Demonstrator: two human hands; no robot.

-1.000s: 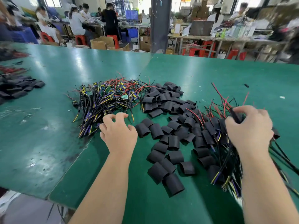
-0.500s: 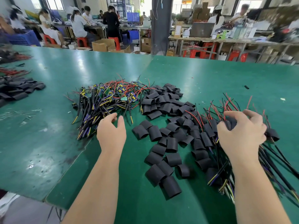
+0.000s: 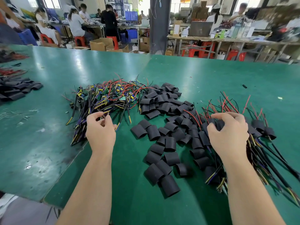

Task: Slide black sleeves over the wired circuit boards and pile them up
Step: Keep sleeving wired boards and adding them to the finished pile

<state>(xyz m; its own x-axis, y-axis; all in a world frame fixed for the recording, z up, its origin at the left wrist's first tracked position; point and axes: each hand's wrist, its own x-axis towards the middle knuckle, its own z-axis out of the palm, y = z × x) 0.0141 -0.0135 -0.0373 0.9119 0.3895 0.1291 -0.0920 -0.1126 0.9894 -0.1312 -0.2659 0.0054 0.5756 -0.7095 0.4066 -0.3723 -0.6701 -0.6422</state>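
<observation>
From the head view, loose sleeves [image 3: 162, 135] lie mid-worktop [image 3: 48, 143]. Left of them, the left hand [image 3: 100, 132] has its grip pinched on wires at the near edge of the bare boards [image 3: 105, 98] (a tangle of red, yellow and black leads). Right of the sleeves, the right hand [image 3: 227, 135] curls over the sleeved boards [image 3: 259, 127]; whether its grip holds one, I cannot tell.

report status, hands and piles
Left hand curled into the bare wired boards, grip unclear. Right hand pinching a sleeved board at the finished pile. Loose black sleeves between the piles, nothing blocking.
</observation>
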